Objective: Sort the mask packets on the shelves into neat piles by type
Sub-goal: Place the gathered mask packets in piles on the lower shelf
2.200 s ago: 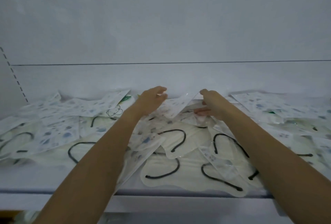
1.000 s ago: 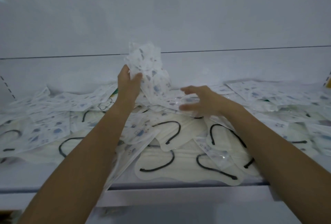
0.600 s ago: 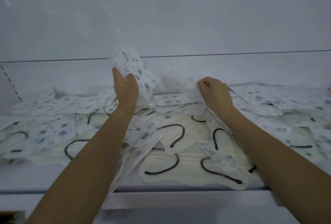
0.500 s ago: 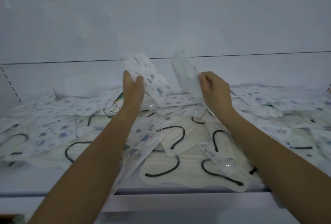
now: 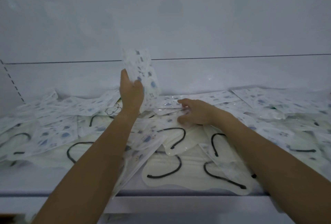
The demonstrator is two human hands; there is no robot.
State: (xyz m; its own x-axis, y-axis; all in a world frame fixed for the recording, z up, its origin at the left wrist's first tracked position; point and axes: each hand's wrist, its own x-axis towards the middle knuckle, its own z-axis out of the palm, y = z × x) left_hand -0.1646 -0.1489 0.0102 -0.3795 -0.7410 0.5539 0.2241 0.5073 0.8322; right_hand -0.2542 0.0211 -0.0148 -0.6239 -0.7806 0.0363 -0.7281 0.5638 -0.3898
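**Printed ones in your left, creams buried along the front**

Starting at the front lip of the shelf [image 5: 161,192]: the cream packets with black loops [image 5: 166,171] lie flat and overlapping right at the edge. Looks to me like you're leaving those as the bottom layer for now, since they're the big floppy ones and everything else is dumped on top of them.

A bit further in, the blue-printed packets [image 5: 53,134] are scattered over the creams on the left, in the middle and on the right, so neither type is in a proper pile yet. I'd call the sort barely started.

Your right hand [image 5: 197,111] is palm-down over the middle of the mess, fingers loose and spread, tips touching a glossy packet [image 5: 170,103] near the back. It isn't gripping anything that I can see. My guess is you're feeling for the next one of that type to peel off.

Your left hand [image 5: 131,92] is up above the heap, thumb and fingers clamped on a bundle of printed packets [image 5: 141,69] held upright on edge. Makes sense: stood up like that, the edges line up and you can slot the next packet against it without setting it down. So the hands are apart, one collecting and one fetching.

Behind it all is just the plain back panel [image 5: 232,73].
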